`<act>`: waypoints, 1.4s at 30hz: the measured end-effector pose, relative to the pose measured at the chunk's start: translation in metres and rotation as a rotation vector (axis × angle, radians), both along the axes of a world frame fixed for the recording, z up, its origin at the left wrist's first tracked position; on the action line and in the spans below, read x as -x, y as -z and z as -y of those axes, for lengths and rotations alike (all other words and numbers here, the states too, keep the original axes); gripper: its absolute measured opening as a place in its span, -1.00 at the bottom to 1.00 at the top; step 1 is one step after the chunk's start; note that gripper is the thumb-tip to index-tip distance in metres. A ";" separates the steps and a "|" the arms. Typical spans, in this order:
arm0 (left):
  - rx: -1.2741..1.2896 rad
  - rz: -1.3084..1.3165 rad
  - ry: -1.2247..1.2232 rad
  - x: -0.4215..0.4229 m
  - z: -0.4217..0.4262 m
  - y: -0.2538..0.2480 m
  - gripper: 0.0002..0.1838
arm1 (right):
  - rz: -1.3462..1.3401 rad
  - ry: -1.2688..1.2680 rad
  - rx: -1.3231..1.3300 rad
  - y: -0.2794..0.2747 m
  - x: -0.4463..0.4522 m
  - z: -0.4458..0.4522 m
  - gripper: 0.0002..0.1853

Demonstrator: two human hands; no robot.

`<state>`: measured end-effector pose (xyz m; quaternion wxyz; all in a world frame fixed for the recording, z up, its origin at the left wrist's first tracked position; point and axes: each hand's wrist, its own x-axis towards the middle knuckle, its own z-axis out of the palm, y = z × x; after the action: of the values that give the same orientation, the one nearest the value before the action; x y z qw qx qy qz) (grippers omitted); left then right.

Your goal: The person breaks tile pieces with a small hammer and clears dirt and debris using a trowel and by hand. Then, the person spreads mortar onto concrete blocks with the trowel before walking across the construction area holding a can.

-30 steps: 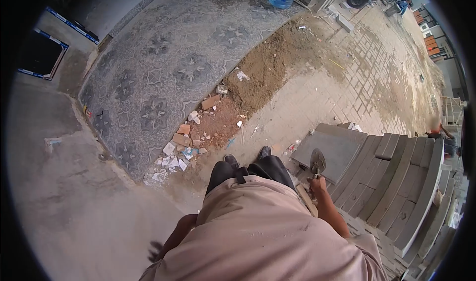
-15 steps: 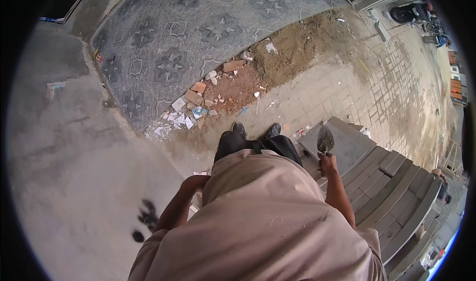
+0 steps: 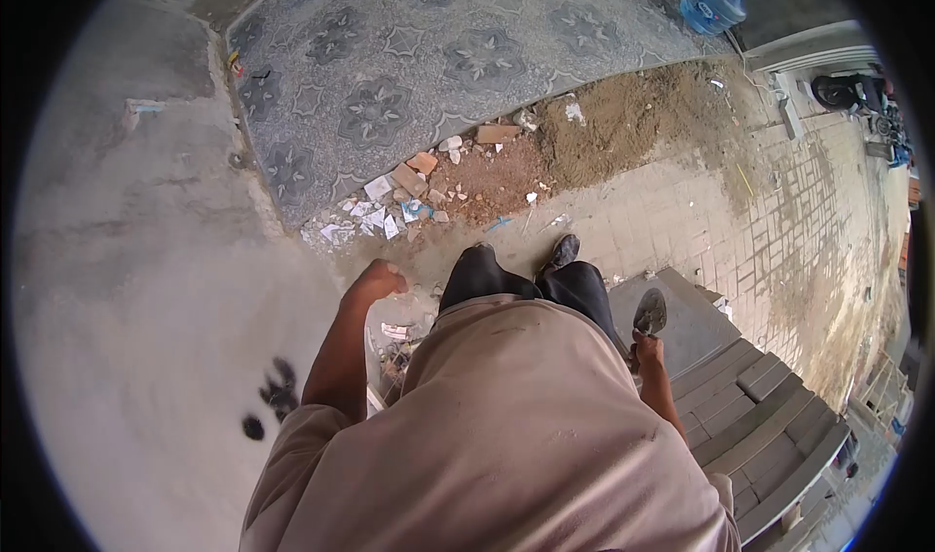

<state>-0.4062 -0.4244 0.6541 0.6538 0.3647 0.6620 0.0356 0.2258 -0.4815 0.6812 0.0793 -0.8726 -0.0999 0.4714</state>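
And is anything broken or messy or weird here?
Yes. Jagged white shards and orange-brown chunks lie jumbled beside the patterned floor, looking broken. Dark blotches on the pale grey surface at picture left also look odd; I can't tell what made them.

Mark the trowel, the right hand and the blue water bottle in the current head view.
Trowel [image 3: 651, 312], head view: on the blade.
Right hand [image 3: 647, 347], head view: on the middle of the hand.
Blue water bottle [image 3: 712, 8], head view: on the body.
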 end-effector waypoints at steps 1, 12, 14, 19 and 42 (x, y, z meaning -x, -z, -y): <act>-0.174 -0.075 -0.297 0.007 0.005 0.030 -0.76 | -0.010 0.029 0.003 0.006 -0.007 -0.003 -0.73; 0.161 -0.244 -0.793 -0.116 0.046 -0.015 -0.71 | -0.202 -0.113 -0.030 0.013 -0.093 -0.101 -0.76; 0.262 -0.186 -0.772 -0.153 0.054 -0.014 -0.68 | -0.212 -0.083 0.005 0.015 -0.121 -0.130 -0.75; 0.133 -0.212 -0.556 -0.222 0.081 0.007 -0.63 | -0.162 -0.166 -0.010 0.027 -0.186 -0.194 -0.79; -0.050 -0.080 -0.483 -0.283 -0.152 -0.051 -0.66 | -0.197 0.105 -0.062 0.068 -0.208 -0.213 -0.64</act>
<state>-0.1229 -0.2724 0.7054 0.5905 0.2128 0.7542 0.1929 0.4335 -0.2689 0.6132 0.1406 -0.8234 -0.0602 0.5465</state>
